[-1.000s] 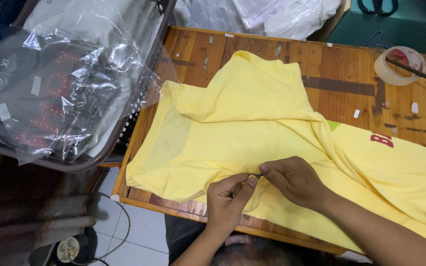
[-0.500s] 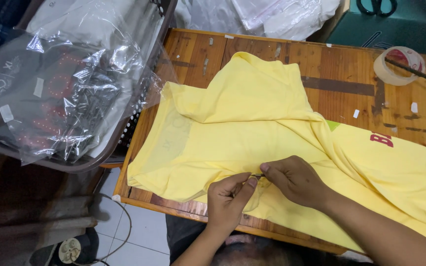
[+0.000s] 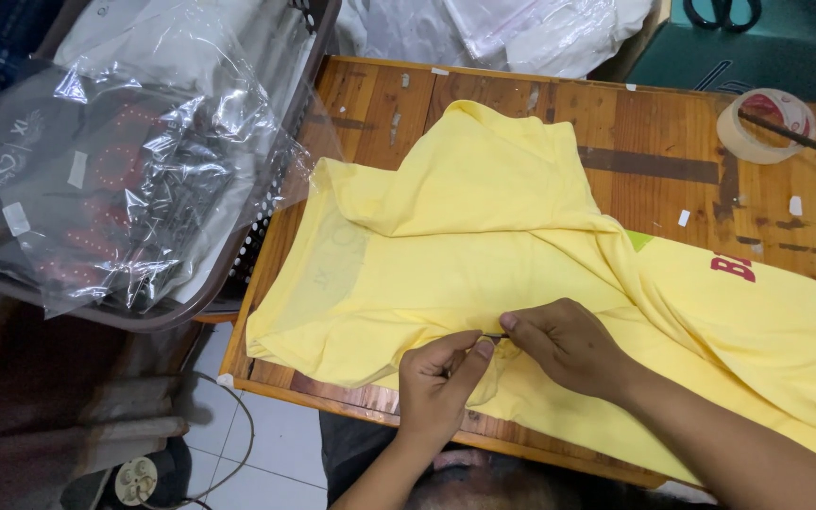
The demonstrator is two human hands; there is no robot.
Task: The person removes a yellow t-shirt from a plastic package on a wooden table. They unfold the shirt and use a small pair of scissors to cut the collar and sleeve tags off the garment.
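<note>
A yellow shirt (image 3: 484, 236) lies crumpled and partly folded across a wooden desk (image 3: 672, 142), its lower edge hanging just over the near rim. Red print shows on the cloth at the right, and a small green patch sits by a fold in the middle.

At the near edge of the shirt the 2 hands meet over one spot of fabric. The left hand (image 3: 436, 378) comes up from below with the wrist bent, thumb and forefinger pinched narrow on a fold of the yellow cloth. The right hand (image 3: 569, 345) reaches in from the right along a bare forearm, palm down and knuckles raised, its fingertips closed on the same fold so that the 2 hands nearly touch. A thin dark thing, too small to tell, shows between the fingertips.

On the far right of the desk a roll of clear tape (image 3: 765, 123) lies flat, with a thin dark rod across it. Small white scraps dot the wood. Left of the desk stands a brown perforated basket (image 3: 266, 217) holding dark garments in crinkled clear plastic bags (image 3: 115, 161). More clear bags are piled beyond the desk's far edge.
</note>
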